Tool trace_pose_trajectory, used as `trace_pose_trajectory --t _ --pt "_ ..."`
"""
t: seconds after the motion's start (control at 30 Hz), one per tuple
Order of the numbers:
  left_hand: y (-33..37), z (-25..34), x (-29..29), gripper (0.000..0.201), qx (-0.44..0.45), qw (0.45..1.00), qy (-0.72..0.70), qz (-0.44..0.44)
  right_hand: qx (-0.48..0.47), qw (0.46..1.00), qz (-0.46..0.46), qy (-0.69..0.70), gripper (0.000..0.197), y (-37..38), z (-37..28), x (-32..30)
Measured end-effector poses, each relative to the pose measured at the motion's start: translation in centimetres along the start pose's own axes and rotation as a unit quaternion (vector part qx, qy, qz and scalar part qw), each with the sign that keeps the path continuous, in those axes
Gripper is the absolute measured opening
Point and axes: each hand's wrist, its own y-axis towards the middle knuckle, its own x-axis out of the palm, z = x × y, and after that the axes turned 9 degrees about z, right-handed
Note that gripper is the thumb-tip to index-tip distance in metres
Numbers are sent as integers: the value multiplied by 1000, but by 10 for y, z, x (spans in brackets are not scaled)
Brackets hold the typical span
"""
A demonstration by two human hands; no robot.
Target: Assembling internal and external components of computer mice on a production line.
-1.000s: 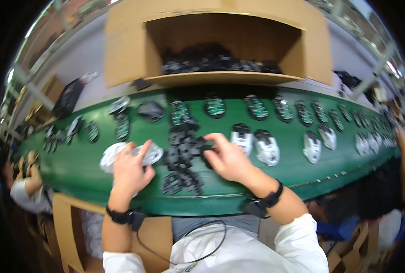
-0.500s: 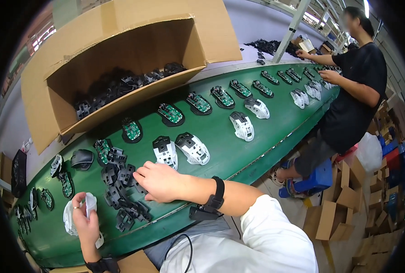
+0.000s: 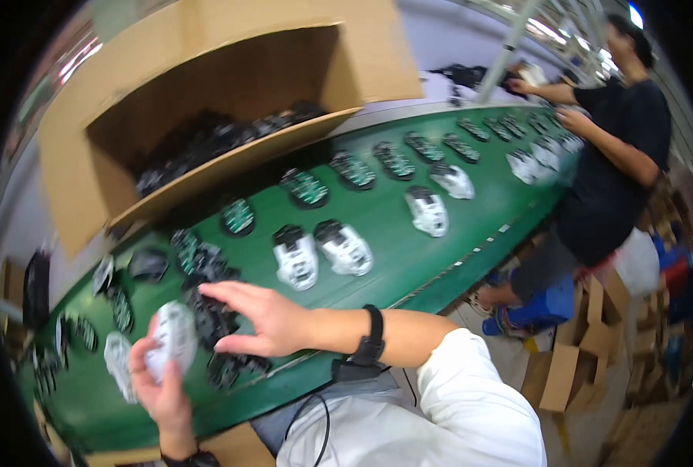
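A white computer mouse shell (image 3: 175, 333) is gripped in my left hand (image 3: 162, 393), with the thumb and fingers closed round its lower part. Another white shell (image 3: 119, 364) lies on the green belt just left of that hand. My right hand (image 3: 267, 317) hovers over a heap of black plastic mouse parts (image 3: 234, 369), thumb and fingers spread and nothing visible between them. Two white mouse shells with black tops, one on the left (image 3: 295, 261) and one on the right (image 3: 345, 251), rest beyond my right hand. Motion blurs the picture somewhat.
A large cardboard box (image 3: 74, 167) of black parts stands behind the belt (image 3: 393, 268). Black mouse bases with green circuit boards (image 3: 304, 187) line the belt's far side. A co-worker in black (image 3: 623, 156) works at the right, beside a blue stool (image 3: 545, 311) and cardboard boxes (image 3: 568, 373).
My left hand has lifted a white shell and moved it right, towards the black heap. My right hand has opened out above the heap. The whole view has shifted slightly.
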Motion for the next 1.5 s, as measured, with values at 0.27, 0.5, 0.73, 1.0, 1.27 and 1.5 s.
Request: trace_pose_trajectory --t 0.27,0.5,0.73,1.0,1.27,1.5 --pt "-9 -21 45 33 -87 987 -128 -39 12 998 -11 -59 74 -7 -6 -14" --pt "-21 -9 35 36 -66 994 -63 -55 -54 993 -14 -100 73 -3 -7 2" --pt "-18 -19 33 36 17 999 5 -37 -108 985 -13 -131 74 -6 -4 -2" --pt "-24 -22 16 47 24 997 23 -72 45 998 -53 -11 82 -3 -5 11" --pt "-27 1 22 79 71 990 102 -67 128 984 -113 43 58 -3 -17 16" --pt "-6 1 9 43 294 880 353 -125 -95 995 -14 -38 51 -11 -9 30"
